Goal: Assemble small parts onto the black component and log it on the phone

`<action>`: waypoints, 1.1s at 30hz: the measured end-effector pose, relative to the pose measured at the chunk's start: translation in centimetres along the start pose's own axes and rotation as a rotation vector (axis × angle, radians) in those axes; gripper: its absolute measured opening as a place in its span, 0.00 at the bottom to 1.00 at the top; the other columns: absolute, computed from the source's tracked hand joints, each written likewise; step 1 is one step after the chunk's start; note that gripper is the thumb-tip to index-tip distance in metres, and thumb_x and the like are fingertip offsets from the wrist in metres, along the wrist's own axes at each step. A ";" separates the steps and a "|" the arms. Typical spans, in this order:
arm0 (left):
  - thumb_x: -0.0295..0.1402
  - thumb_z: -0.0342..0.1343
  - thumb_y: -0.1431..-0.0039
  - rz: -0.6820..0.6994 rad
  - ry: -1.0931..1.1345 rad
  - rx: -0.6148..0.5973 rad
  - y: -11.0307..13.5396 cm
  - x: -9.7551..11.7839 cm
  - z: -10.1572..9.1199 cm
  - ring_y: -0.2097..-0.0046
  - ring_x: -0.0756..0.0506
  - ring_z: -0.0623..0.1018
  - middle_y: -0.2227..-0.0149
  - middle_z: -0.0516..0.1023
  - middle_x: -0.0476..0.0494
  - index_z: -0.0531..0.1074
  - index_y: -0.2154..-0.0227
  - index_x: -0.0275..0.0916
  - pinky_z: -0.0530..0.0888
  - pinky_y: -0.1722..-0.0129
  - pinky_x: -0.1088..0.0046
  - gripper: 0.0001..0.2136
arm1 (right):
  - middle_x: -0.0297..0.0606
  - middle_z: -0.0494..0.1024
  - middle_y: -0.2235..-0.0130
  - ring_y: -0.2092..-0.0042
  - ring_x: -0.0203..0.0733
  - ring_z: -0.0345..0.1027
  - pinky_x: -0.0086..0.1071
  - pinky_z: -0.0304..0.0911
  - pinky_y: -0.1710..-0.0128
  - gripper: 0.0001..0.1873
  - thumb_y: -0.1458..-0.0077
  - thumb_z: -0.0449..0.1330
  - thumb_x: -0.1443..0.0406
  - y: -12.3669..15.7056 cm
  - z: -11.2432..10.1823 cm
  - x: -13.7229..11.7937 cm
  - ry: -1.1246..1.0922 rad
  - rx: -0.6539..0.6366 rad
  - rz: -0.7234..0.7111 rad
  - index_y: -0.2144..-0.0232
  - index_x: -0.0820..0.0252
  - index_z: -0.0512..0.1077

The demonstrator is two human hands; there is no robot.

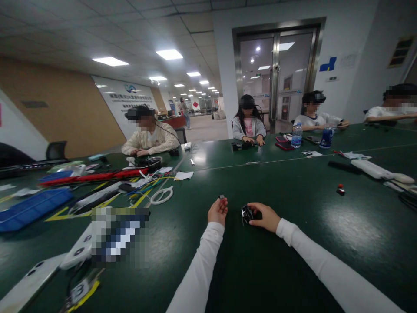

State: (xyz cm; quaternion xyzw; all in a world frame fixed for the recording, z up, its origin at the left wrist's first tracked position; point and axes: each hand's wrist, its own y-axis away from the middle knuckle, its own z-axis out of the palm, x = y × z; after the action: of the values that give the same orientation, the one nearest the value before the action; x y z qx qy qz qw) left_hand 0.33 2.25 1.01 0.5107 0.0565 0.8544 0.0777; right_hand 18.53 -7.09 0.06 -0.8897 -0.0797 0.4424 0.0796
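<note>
Over the green table, my left hand (pixel 218 211) is closed, its fingertips pinching a small grey metallic piece (pixel 222 197) too small to name. To its right, my right hand (pixel 264 217) grips a small black device (pixel 246 214) with shiny parts and a thin wire or strip hanging from its left side. Thumb and fingers wrap the device from the right. The two hands are apart, and the pieces they hold do not touch. A small red and black object (pixel 340 190) lies on the table to the right of my right hand.
Left lie a blue tray (pixel 35 208), a white cable coil (pixel 162 195), tangled wires and white robot-like parts (pixel 78 248). A water bottle (pixel 296 135) and a blue bottle (pixel 326 137) stand far right, near a white arm-shaped part (pixel 378 168). Several people sit across the table.
</note>
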 end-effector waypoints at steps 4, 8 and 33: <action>0.33 0.50 0.52 -0.006 0.033 0.002 0.2 0.2 0.0 0.68 0.50 0.74 0.69 0.74 0.41 0.69 0.73 0.34 0.67 0.74 0.77 0.07 | 0.38 0.69 0.59 0.60 0.42 0.64 0.38 0.59 0.59 0.32 0.61 0.62 0.62 0.0 0.0 0.0 -0.003 -0.010 0.010 0.51 0.55 0.59; 0.32 0.50 0.52 -0.023 0.077 0.007 0.2 0.3 0.0 0.69 0.51 0.73 0.69 0.74 0.41 0.69 0.73 0.34 0.67 0.74 0.77 0.07 | 0.38 0.69 0.58 0.60 0.42 0.64 0.39 0.59 0.58 0.34 0.61 0.62 0.61 0.0 0.0 0.2 -0.016 -0.009 0.007 0.50 0.55 0.56; 0.39 0.52 0.54 0.204 -0.435 -0.306 1.3 -1.1 0.8 0.68 0.48 0.74 0.65 0.74 0.40 0.65 0.65 0.35 0.65 0.76 0.78 0.15 | 0.32 0.72 0.71 0.69 0.36 0.66 0.31 0.61 0.68 0.12 0.54 0.56 0.64 -0.1 0.3 0.0 -0.145 0.084 0.023 0.64 0.58 0.64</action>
State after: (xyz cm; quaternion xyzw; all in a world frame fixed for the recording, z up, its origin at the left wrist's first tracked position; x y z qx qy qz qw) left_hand 1.45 0.76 0.62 0.6674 -0.1427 0.7267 0.0779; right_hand 18.33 -7.01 -0.10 -0.8522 -0.0563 0.5093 0.1056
